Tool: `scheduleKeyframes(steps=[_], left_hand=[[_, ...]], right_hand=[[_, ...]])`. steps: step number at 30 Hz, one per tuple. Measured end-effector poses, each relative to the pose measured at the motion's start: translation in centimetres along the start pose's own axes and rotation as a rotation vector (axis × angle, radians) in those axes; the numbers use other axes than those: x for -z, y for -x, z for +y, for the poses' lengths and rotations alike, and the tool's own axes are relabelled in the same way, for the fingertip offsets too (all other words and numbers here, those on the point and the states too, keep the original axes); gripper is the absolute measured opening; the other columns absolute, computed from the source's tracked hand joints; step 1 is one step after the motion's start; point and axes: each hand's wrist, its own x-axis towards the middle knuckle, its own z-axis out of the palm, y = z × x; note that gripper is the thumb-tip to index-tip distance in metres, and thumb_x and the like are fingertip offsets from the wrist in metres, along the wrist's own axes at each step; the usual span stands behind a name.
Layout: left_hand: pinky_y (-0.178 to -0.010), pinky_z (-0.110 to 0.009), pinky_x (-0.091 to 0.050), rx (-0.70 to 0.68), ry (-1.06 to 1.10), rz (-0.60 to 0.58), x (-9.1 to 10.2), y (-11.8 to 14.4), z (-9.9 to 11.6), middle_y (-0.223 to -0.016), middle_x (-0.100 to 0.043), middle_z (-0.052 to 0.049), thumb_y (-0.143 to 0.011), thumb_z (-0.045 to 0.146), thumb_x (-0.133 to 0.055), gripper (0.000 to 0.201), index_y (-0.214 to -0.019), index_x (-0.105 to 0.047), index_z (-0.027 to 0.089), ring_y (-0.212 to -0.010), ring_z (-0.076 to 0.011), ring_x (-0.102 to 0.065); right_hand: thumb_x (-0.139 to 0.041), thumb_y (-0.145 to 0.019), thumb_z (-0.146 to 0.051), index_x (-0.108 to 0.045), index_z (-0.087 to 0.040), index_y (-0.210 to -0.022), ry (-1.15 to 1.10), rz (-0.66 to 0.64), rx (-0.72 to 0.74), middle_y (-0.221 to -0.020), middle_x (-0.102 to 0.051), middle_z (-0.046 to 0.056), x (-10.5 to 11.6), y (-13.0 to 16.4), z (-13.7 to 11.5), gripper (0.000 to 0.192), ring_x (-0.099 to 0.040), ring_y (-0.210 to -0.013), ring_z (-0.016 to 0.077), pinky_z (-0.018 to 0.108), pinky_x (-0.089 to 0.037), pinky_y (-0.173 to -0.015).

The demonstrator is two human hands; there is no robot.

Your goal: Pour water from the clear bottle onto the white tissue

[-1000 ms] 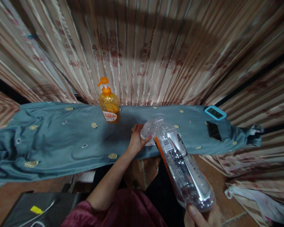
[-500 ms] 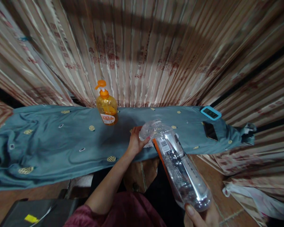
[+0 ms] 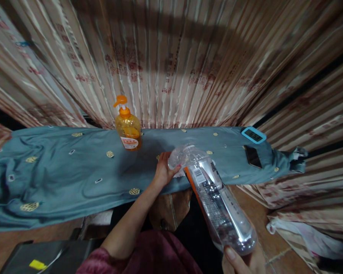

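A large clear plastic bottle with an orange-edged label and a barcode slants across my front, its base low at the right. My right hand is closed around the base end, thumb on top. My left hand grips a clear, rounded plastic part at the bottle's upper end. Whether this part belongs to the bottle or is a separate piece, I cannot tell. No liquid is clearly visible in the bottle. To the left of my left hand, a pump bottle of orange liquid stands upright on the cloth.
A blue-green patterned cloth covers the long surface. At its right end lie a blue-framed digital clock and a dark phone. Pleated curtains hang behind and at the sides. A dark seat or box stands lower left, near a yellow tag.
The view has shifted very slightly. Both hands keep their hold, and the bottle stays in almost the same slanted position.
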Motion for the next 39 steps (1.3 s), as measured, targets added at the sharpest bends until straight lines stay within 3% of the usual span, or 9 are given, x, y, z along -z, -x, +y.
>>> scheduleKeyframes(steps=[12, 21, 32, 39], left_hand=[[-0.086, -0.044, -0.052, -0.059, 0.001, 0.027, -0.6, 0.0, -0.9, -0.103, -0.063, -0.010, -0.075, 0.044, -0.076, 0.045, -0.108, -0.061, 0.017, -0.097, -0.0289, -0.061], [-0.087, -0.042, -0.052, -0.055, -0.028, 0.028, -0.5, 0.1, -0.6, -0.104, -0.063, -0.009, -0.070, 0.035, -0.083, 0.049, -0.109, -0.060, 0.018, -0.098, -0.0276, -0.061], [-0.087, -0.043, -0.052, -0.025, -0.037, 0.020, -0.5, 0.1, -0.2, -0.105, -0.063, -0.010, -0.069, 0.028, -0.082, 0.047, -0.109, -0.060, 0.017, -0.099, -0.0292, -0.062], [-0.089, -0.043, -0.051, -0.023, -0.016, 0.015, -0.5, 0.0, -0.1, -0.104, -0.064, -0.009, -0.070, 0.030, -0.080, 0.045, -0.109, -0.060, 0.017, -0.100, -0.0285, -0.061]], right_hand=[[-0.065, -0.084, -0.059, -0.045, -0.019, -0.145, -0.008, 0.000, -0.012, -0.143, -0.059, 0.016, -0.1, 0.0, -0.1, 0.076, -0.060, -0.124, 0.0403, 0.048, -0.053, -0.095], [-0.070, -0.073, -0.066, -0.045, -0.007, -0.143, 0.001, 0.025, -0.103, -0.141, -0.059, 0.022, -0.2, -0.1, -1.2, 0.095, -0.060, -0.125, 0.0363, 0.041, -0.050, -0.098], [-0.072, -0.067, -0.067, -0.046, -0.007, -0.142, -0.048, 0.068, -0.192, -0.138, -0.061, 0.022, -0.5, 0.0, -1.4, 0.100, -0.062, -0.120, 0.0375, 0.044, -0.049, -0.097], [-0.080, -0.061, -0.055, -0.047, -0.023, -0.143, -0.137, 0.023, -0.144, -0.139, -0.060, 0.017, 0.0, 0.1, 1.2, 0.093, -0.063, -0.118, 0.0426, 0.051, -0.053, -0.090]])
